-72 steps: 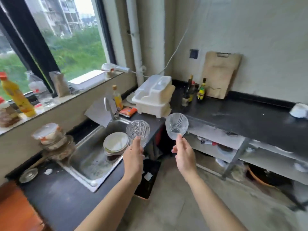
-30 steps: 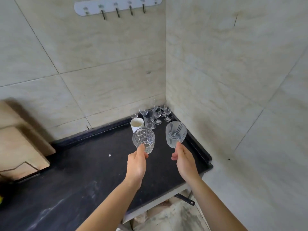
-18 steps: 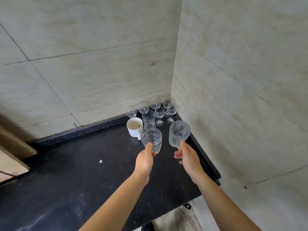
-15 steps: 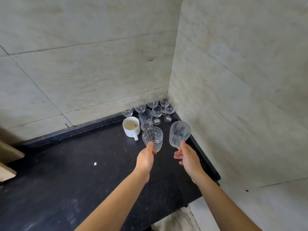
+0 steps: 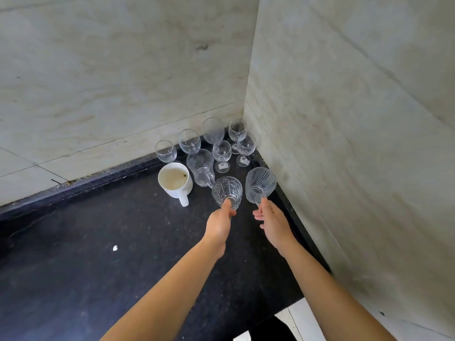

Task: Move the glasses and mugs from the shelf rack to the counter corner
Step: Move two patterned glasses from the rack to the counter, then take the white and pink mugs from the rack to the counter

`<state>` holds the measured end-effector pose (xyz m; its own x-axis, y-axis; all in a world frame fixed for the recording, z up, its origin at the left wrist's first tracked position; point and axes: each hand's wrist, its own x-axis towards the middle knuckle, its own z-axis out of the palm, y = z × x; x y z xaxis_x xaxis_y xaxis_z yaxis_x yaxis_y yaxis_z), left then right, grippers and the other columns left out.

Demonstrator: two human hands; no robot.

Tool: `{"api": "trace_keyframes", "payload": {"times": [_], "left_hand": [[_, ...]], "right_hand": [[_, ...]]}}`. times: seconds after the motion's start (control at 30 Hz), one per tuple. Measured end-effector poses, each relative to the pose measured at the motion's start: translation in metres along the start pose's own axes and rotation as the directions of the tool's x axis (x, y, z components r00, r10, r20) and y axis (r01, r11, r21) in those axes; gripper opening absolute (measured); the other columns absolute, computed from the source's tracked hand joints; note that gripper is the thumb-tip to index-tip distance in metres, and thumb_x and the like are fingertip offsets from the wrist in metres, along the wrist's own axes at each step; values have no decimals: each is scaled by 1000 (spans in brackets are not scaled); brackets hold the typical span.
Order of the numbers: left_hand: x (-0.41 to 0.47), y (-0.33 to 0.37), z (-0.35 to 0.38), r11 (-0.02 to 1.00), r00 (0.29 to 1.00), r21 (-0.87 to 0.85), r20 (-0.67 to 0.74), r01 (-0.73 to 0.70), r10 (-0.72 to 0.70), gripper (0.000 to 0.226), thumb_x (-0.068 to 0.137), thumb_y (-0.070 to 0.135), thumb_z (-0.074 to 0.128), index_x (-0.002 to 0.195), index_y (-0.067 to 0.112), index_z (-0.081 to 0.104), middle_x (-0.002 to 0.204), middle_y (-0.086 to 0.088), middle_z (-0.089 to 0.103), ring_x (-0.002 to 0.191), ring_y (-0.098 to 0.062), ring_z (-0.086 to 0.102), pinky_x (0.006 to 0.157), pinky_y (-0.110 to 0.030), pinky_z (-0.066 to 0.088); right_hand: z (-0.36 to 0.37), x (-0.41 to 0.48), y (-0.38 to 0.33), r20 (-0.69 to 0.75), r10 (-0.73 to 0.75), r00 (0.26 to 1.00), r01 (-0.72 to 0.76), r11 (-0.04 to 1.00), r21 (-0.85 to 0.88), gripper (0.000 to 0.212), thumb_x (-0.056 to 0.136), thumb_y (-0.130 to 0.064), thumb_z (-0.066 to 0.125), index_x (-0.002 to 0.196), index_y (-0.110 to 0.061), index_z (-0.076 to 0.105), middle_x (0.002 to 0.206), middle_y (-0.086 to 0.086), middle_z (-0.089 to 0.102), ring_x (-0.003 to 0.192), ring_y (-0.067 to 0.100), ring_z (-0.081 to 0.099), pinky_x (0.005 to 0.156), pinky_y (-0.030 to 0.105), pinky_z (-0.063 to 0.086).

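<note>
My left hand (image 5: 219, 222) grips a clear cut-pattern tumbler (image 5: 227, 190) by its base, held just in front of the cluster in the counter corner. A swirl-etched glass (image 5: 260, 184) is held by my right hand (image 5: 273, 221) close to the right wall. In the corner stand several stemmed wine glasses (image 5: 221, 150), a clear glass mug (image 5: 200, 167) and a white mug (image 5: 175, 179) with its handle toward me. I cannot tell whether either held glass touches the black counter (image 5: 98, 254).
Pale tiled walls meet at the corner (image 5: 246, 107) behind the glasses; the right wall (image 5: 344, 143) runs along my right arm. A small white scrap (image 5: 115, 247) lies on the counter. The counter's front edge (image 5: 283, 308) shows below, with floor beyond.
I turned from the sink area to the counter corner carrying both glasses. Both hands have moved forward and down toward the cluster of glasses.
</note>
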<state>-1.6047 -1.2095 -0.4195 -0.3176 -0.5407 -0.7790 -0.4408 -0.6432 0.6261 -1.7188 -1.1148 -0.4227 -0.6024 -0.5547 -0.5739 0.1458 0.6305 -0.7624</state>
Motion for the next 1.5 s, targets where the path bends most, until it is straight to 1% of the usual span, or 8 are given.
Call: {"api": "trace_keyframes", "payload": {"times": [0.43,0.67,0.83,1.0,1.07,1.17,1.3,1.5], "left_hand": [[51,19,40,996,992,-69,-115,-59,50,49,101,54,37,98,16,68,116,-5,61,115,-19,53,93,-34,33],[56,36,41,996,987,-32,-139,-85,80,50,102,52,40,108,11,68,111,-5,58,110,-19,51,89,-33,33],[43,43,26,988,973,78,-184,-131,143,46,100,52,44,93,9,61,90,-5,56,75,-12,48,63,-26,38],[-5,56,-16,881,886,347,-220,-321,409,40,101,51,39,94,18,60,82,6,58,79,-18,54,69,-31,43],[-30,64,-41,778,814,507,-225,-371,535,44,102,50,38,125,17,58,121,-1,62,109,-21,56,89,-36,46],[-77,75,-87,585,634,738,-283,-335,720,54,103,45,40,148,14,42,161,-8,29,146,-28,27,115,-41,27],[-160,60,-151,471,403,876,-395,-106,825,61,103,45,40,153,12,34,165,-14,16,151,-33,15,120,-50,19],[-294,-40,-223,584,119,769,-625,260,771,67,99,49,39,155,12,30,163,-22,16,151,-40,13,117,-60,21]], "right_hand": [[2,66,-6,67,-11,998,13,999,-33,49,108,-48,24,107,-13,58,110,6,66,109,19,62,102,53,47],[6,78,-13,50,-19,999,22,998,-59,45,107,-51,24,95,-22,57,108,1,65,108,20,61,101,54,47],[8,71,-20,-1,-24,1000,23,996,-81,51,104,-55,30,131,-16,50,116,3,63,106,22,61,97,47,48],[3,39,-43,-201,-178,963,138,970,-198,60,103,-51,38,151,-16,30,122,8,62,101,17,59,80,33,39],[2,20,-64,-218,-335,916,270,921,-280,59,103,-48,40,152,-15,31,134,11,54,102,15,57,79,32,41],[11,-9,-104,-132,-630,765,540,740,-402,59,105,-46,41,154,-14,30,145,14,46,128,26,50,98,41,47],[56,-48,-152,124,-837,534,764,415,-493,63,103,-54,36,157,-23,24,160,18,29,146,36,29,115,53,28],[164,-143,-168,507,-851,135,958,-19,-287,74,101,-62,35,161,-25,14,168,18,-2,154,41,3,122,55,7]]}}
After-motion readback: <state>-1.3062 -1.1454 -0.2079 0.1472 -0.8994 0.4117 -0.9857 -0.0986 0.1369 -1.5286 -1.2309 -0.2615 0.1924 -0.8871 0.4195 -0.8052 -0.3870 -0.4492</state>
